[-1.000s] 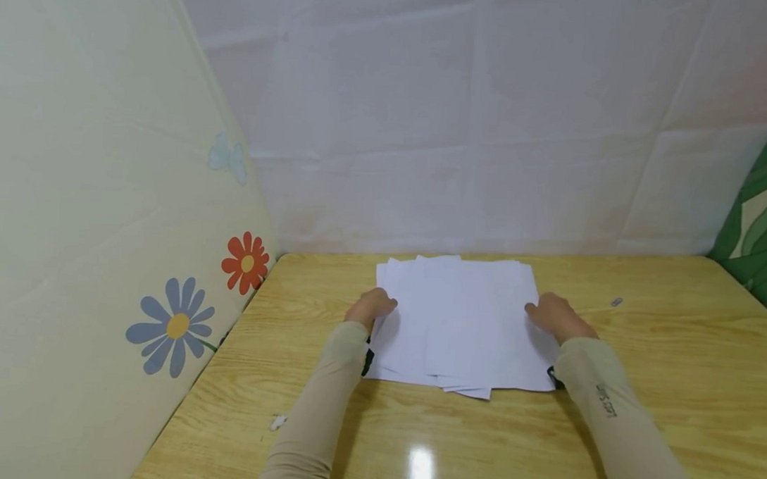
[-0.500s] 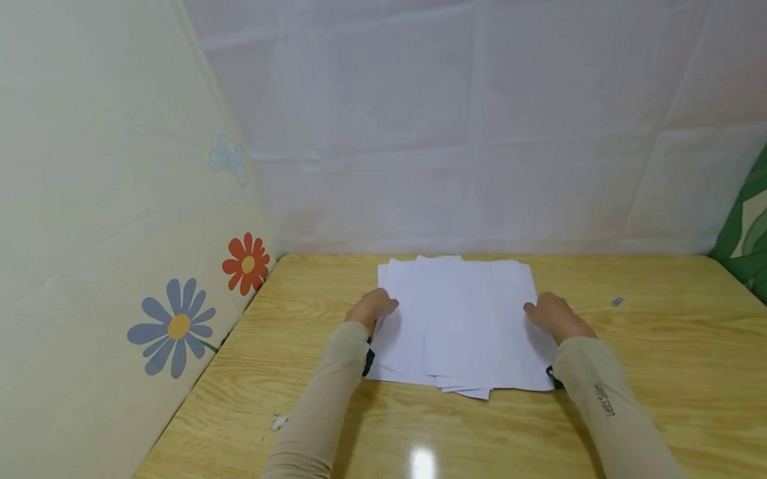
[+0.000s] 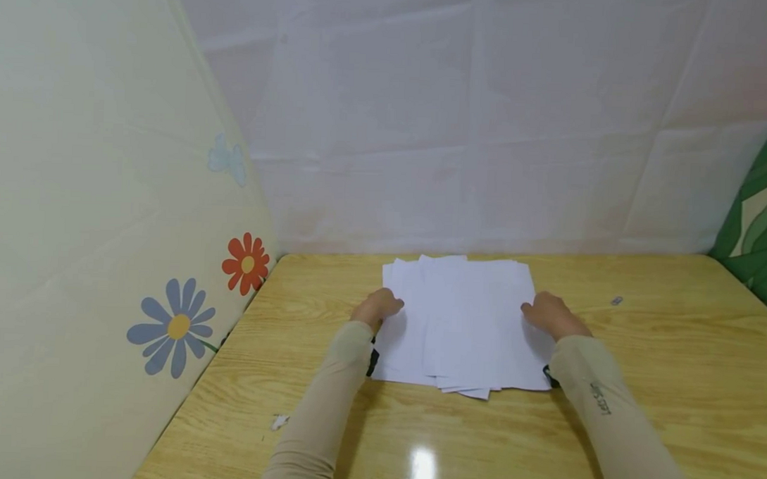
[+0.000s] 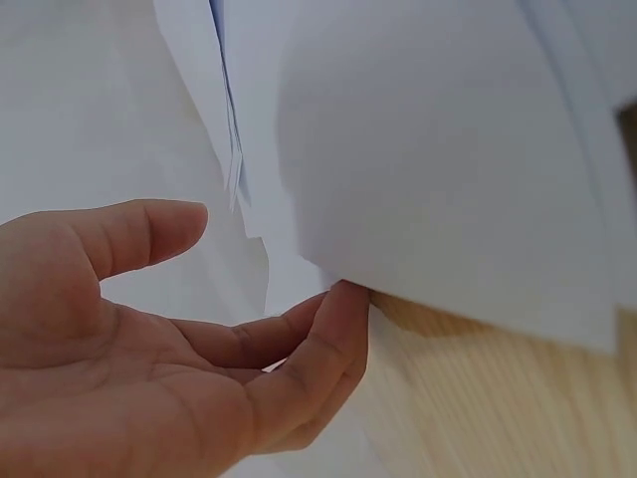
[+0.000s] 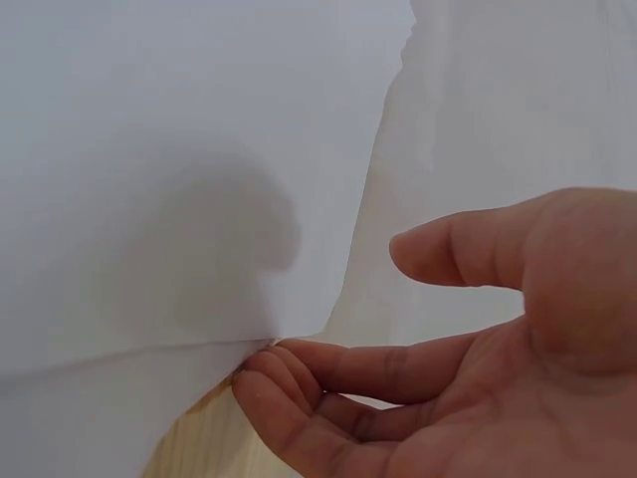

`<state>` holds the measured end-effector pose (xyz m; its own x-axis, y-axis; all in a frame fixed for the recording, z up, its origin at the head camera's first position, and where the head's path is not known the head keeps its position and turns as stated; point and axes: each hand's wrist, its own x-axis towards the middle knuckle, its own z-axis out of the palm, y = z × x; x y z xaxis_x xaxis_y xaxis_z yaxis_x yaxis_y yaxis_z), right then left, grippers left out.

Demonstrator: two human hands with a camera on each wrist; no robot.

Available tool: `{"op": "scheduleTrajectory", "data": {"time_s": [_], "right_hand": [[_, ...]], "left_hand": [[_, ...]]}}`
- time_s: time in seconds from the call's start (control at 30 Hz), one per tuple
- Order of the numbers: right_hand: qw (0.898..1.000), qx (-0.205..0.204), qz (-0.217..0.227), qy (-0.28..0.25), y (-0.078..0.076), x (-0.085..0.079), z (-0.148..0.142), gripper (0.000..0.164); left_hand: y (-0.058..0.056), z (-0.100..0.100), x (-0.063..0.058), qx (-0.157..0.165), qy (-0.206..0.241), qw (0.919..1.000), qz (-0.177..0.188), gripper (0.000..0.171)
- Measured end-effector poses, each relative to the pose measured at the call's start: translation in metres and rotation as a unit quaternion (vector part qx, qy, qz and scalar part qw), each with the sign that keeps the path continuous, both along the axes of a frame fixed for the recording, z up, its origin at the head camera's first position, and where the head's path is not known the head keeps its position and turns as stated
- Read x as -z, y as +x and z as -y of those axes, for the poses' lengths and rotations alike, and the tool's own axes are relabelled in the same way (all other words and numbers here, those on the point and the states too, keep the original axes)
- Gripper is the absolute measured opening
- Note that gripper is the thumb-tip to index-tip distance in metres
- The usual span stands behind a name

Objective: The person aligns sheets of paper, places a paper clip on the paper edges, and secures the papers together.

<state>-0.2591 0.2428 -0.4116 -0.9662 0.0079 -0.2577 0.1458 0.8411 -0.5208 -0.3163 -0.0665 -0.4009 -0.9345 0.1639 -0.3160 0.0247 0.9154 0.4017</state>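
Observation:
A loose, uneven stack of white paper sheets (image 3: 463,327) lies on the wooden table between the two hands. At its left edge, the left hand (image 3: 377,308) touches the sheets with its fingertips; in the left wrist view the thumb (image 4: 164,231) stands apart from the paper. The right hand (image 3: 553,316) is at the opposite edge. Its fingertips (image 5: 264,373) meet the paper's side in the right wrist view, with the thumb lifted clear. Several sheets are offset from each other, and some corners stick out at the near edge.
A small paper clip (image 3: 617,300) lies on the table (image 3: 683,391) to the right. A small white scrap (image 3: 279,422) is near the left forearm. A white cloth (image 3: 375,126) hangs behind the table, and a flower-patterned panel (image 3: 106,187) stands at the left.
The left hand has shifted slightly right and the right hand slightly left. The paper's outer edges have moved inward with them, so the stack is a little narrower.

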Motion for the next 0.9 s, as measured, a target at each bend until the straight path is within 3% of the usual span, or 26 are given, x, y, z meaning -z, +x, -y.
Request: {"op": "scheduleTrajectory", "data": {"time_s": [0.27,0.47,0.9], "right_hand": [[1.0,-0.007,-0.016,0.0,0.0023,0.0007,-0.0001,0.045],[1.0,-0.008,-0.014,-0.002,0.0018,0.0,-0.0003,0.045],[1.0,0.008,-0.007,-0.004,0.0004,0.0005,0.0007,0.046]], "left_hand": [[0.003,-0.0033,-0.0032,0.013,0.004,0.9999,0.001,0.047],[0.0088,-0.0053,-0.0075,0.002,0.012,0.9999,0.006,0.047],[0.0088,-0.0058,-0.007,-0.004,0.036,0.9993,0.009,0.047]]}}
